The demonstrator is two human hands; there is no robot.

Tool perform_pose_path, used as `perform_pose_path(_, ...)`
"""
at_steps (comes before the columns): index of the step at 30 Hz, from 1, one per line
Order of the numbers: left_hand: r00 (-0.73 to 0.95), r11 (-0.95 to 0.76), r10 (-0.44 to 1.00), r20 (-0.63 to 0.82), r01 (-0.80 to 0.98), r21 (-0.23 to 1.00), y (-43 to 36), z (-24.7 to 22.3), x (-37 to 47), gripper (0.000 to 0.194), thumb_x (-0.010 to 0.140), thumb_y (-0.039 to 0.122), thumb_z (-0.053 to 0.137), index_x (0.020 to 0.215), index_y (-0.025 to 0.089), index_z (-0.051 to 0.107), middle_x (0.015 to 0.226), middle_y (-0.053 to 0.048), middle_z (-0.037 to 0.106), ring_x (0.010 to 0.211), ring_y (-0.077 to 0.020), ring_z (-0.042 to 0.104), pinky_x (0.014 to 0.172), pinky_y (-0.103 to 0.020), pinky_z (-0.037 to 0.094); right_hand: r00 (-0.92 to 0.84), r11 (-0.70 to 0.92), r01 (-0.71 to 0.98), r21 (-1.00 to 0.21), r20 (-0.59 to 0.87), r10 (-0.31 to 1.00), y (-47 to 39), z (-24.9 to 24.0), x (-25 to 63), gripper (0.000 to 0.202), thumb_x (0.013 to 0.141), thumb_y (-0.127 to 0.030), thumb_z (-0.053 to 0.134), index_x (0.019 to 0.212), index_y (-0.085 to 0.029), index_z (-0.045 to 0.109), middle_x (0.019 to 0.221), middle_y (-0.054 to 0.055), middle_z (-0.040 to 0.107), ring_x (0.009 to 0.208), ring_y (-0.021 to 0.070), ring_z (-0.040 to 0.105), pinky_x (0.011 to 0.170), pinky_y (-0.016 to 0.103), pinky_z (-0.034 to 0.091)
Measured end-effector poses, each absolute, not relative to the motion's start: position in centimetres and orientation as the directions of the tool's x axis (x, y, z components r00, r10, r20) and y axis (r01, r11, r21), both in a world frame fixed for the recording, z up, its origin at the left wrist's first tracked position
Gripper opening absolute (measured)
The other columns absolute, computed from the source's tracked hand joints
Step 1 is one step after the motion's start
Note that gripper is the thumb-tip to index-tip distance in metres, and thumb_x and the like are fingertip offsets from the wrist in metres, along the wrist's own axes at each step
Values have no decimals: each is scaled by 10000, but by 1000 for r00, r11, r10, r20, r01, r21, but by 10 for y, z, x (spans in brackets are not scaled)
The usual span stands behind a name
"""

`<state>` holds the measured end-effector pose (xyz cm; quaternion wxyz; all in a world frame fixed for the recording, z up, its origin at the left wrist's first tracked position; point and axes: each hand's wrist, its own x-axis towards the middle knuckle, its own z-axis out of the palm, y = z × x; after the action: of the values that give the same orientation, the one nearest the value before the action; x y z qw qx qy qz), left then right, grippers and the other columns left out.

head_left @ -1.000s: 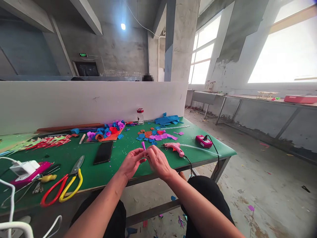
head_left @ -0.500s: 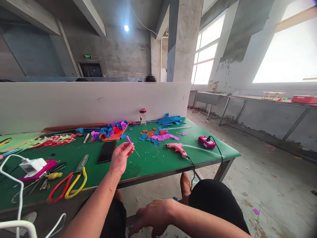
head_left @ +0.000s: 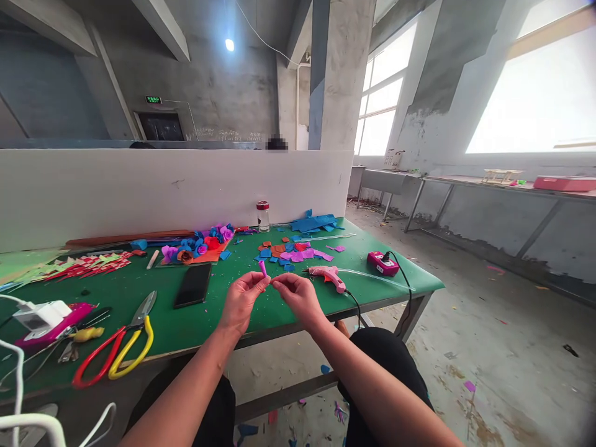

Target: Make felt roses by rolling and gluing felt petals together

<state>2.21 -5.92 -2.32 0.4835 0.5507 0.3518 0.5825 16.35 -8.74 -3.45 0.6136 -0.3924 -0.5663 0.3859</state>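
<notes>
My left hand point(head_left: 241, 302) is closed in a pinch around a small rolled piece of purple crepe paper point(head_left: 262, 267), which stands up above the fingertips. My right hand point(head_left: 299, 298) is pinched close beside it, its fingertips almost touching my left ones; what lies between them is too small to make out. Both hands are above the front of the green table point(head_left: 261, 320). A pink glue gun point(head_left: 328, 276) lies just right of my right hand. Beyond my hands are purple paper pieces point(head_left: 298, 254) among blue and brown ones.
Crepe paper flowers point(head_left: 200, 243) lie behind a black phone point(head_left: 193, 285). Red and yellow handled shears point(head_left: 121, 341) rest at the left near a white charger point(head_left: 44, 315). A lidded jar point(head_left: 263, 217) stands by the white partition point(head_left: 223, 186). A pink power box point(head_left: 382, 263) sits at right.
My right hand has risen from below the table edge to meet my left hand. My left hand has moved right with the purple paper roll. The view has shifted slightly.
</notes>
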Motion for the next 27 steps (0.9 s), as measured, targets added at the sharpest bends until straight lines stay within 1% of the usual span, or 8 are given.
perform_pose_path(3, 64, -307, 945, 321, -171, 936, -58, -25, 24, 272, 628, 422, 814, 714, 184, 712, 713, -7, 643, 705, -138, 530, 694, -253, 426, 12, 323, -99, -941, 323, 946, -89, -29, 162, 325, 715, -476, 705, 794, -163, 670, 627, -19, 562, 537, 95, 417, 488, 216, 323)
perform_pose_path(5, 60, -312, 944, 325, -167, 935, -58, -25, 25, 282, 616, 427, 819, 708, 185, 709, 709, -6, 649, 699, -141, 534, 697, -256, 426, 13, 302, -112, -947, 303, 953, -89, -28, 161, 348, 682, -486, 738, 777, -161, 662, 638, -17, 572, 547, 93, 427, 497, 213, 331)
perform_pose_path(11, 55, -290, 952, 302, -157, 944, -64, -21, 28, 302, 560, 421, 849, 690, 183, 717, 710, -14, 664, 697, -150, 547, 729, -269, 429, 93, 361, 83, -929, 368, 925, -81, -36, 162, 348, 697, -497, 727, 725, -151, 698, 579, -16, 573, 519, 89, 407, 495, 220, 331)
perform_pose_path(17, 67, -288, 951, 302, -159, 944, -63, -23, 28, 292, 584, 428, 836, 693, 185, 716, 687, -12, 649, 672, -147, 539, 715, -268, 423, 82, 383, 165, -909, 400, 913, -77, -38, 167, 361, 722, -510, 705, 743, -150, 731, 543, -23, 557, 492, 85, 392, 470, 216, 303)
perform_pose_path(23, 54, -283, 954, 295, -159, 946, -63, -26, 29, 292, 578, 417, 844, 705, 183, 722, 699, -16, 655, 680, -147, 539, 712, -269, 429, 96, 422, 272, -865, 460, 883, -82, -34, 167, 266, 748, -419, 686, 739, -160, 748, 510, -28, 535, 485, 92, 382, 481, 228, 294)
perform_pose_path(27, 49, -258, 962, 270, -167, 951, -62, -26, 30, 310, 567, 427, 847, 701, 176, 725, 707, -21, 656, 698, -145, 536, 696, -259, 420, 98, 473, 347, -810, 533, 841, -84, -31, 165, 204, 768, -344, 634, 727, -170, 732, 583, 0, 603, 515, 107, 440, 513, 234, 348)
